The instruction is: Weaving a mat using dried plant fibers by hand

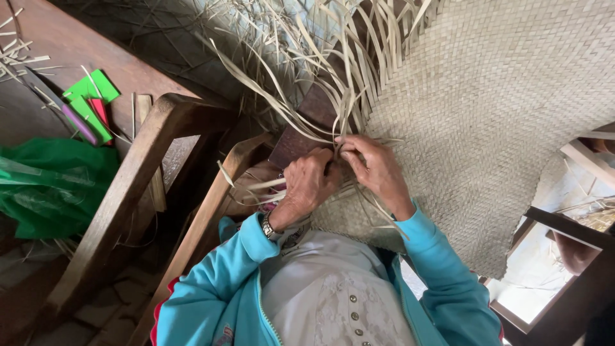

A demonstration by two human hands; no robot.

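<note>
A large woven straw mat [500, 109] spreads across my lap and off to the right, its unfinished edge ending in several loose pale strips [333, 70]. My left hand [307, 182], with a watch on the wrist, pinches strips at that edge. My right hand [378, 170] sits beside it, fingertips touching the same strips where the weave stops. Both sleeves are turquoise.
A wooden chair frame [138, 186] stands to the left. On the brown floor at far left lie a green plastic bag [51, 186] and green and pink paper pieces [90, 102]. More wooden rails [564, 224] are at lower right.
</note>
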